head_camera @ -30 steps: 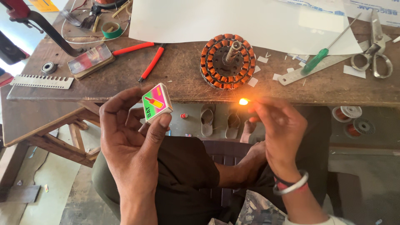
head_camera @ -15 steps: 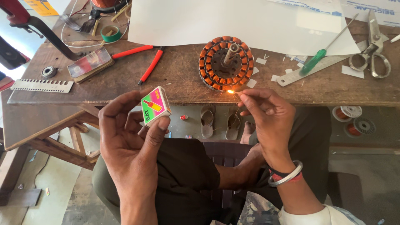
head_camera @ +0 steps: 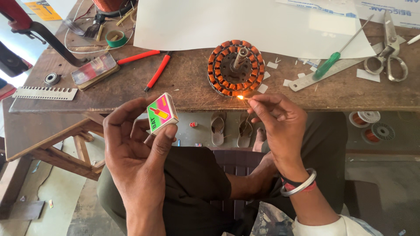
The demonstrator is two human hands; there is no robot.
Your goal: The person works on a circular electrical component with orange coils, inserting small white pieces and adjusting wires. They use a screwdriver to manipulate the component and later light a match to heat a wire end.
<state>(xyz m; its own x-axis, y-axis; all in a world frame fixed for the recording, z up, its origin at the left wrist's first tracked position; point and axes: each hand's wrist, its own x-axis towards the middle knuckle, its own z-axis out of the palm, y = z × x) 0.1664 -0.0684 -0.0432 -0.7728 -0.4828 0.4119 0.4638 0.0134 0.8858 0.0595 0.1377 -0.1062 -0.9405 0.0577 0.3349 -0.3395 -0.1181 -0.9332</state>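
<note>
My left hand point(head_camera: 135, 148) holds a small green, pink and yellow matchbox point(head_camera: 162, 112) between thumb and fingers, below the table's front edge. My right hand point(head_camera: 280, 124) pinches a lit match point(head_camera: 243, 98); its flame touches the front rim of a round motor stator point(head_camera: 236, 67) wound with copper coils, which lies flat on the wooden table point(head_camera: 183, 87) with a metal shaft standing up from its middle.
On the table lie red-handled pliers point(head_camera: 148, 65), a green-handled screwdriver point(head_camera: 334, 59), a metal ruler point(head_camera: 306, 81), scissors point(head_camera: 389, 57), a large white sheet point(head_camera: 245, 22), a tape roll point(head_camera: 116, 38) and paper scraps. Sandals point(head_camera: 229, 126) and wire spools point(head_camera: 372, 124) lie on the floor below.
My right hand carried the burning match up and leftward from below the table edge to the stator's front rim. The flame has shrunk. My left hand stayed nearly still with the matchbox.
</note>
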